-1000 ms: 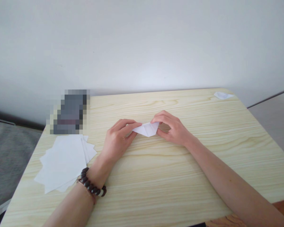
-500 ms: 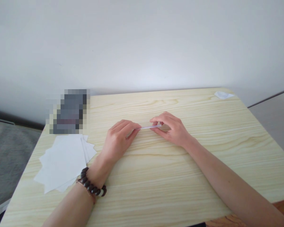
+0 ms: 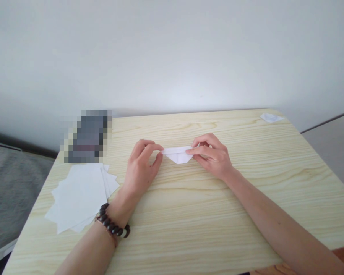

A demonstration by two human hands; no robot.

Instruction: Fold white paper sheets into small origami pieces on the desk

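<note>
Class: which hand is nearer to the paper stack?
Left. The left hand is beyond the paper stack, to its right; the right hand is farther right, at the right end of the folded paper.

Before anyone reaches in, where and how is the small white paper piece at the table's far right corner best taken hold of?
Pinch the paper piece across its narrow middle, probably best from the near side with the right hand. It lies lengthwise left to right, tapering at its right end, and the wall rises behind it, so the near side looks freer.
</note>
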